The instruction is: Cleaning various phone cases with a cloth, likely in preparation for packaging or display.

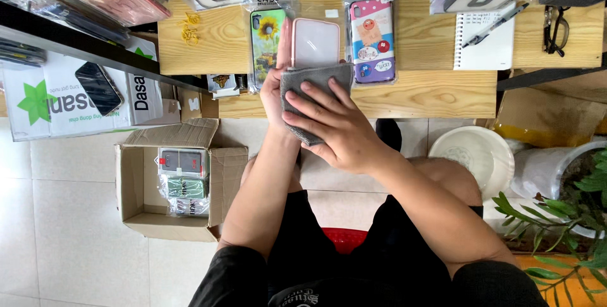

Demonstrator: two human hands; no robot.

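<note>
My left hand (pixel 274 95) grips a pale pink phone case (pixel 315 41) from its left edge and holds it above the wooden table (pixel 417 92). My right hand (pixel 332 123) presses a grey cloth (pixel 316 78) against the lower part of the case, fingers spread over the cloth. The lower half of the case is hidden behind the cloth and hand.
A sunflower case in a clear bag (pixel 267 44) and a polka-dot case in a bag (pixel 372 35) lie either side. A notepad with pen (pixel 485 38) and glasses (pixel 555 29) sit at right. A cardboard box of cases (pixel 180 184) stands on the floor at left, a white bucket (pixel 473 155) and plant (pixel 569 218) at right.
</note>
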